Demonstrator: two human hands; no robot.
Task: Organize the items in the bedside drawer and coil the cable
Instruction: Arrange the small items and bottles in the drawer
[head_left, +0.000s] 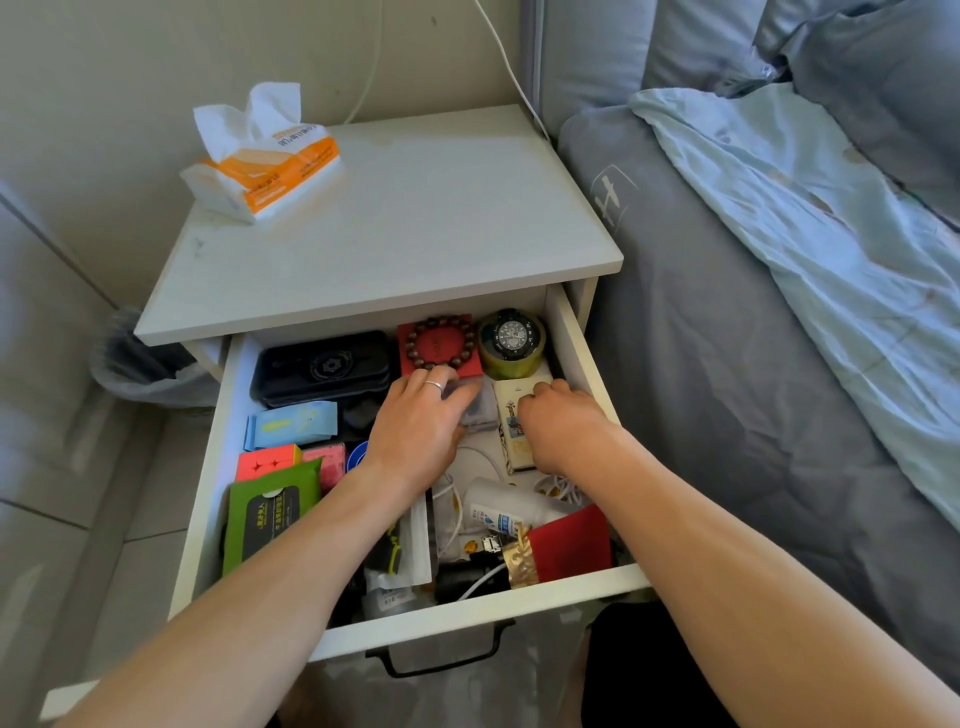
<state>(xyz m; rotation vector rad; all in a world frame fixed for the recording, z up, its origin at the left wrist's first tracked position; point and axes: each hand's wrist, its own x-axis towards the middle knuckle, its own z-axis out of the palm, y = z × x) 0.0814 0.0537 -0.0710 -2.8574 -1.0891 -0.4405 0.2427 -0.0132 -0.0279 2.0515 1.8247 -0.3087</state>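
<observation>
My left hand (415, 426) presses flat-fingered on a clear box (480, 408) while my right hand (558, 423) grips the cream box (511, 415) near the drawer (582, 358) right wall; careless shifting may snag the uncoiled cable (558, 488).

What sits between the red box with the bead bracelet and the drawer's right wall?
In the head view, a black wristwatch resting on a yellowish tape roll.

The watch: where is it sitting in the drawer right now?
In the head view, the watch lies on a tape roll in the drawer's back right corner, right of the bead bracelet on its red box.
</observation>
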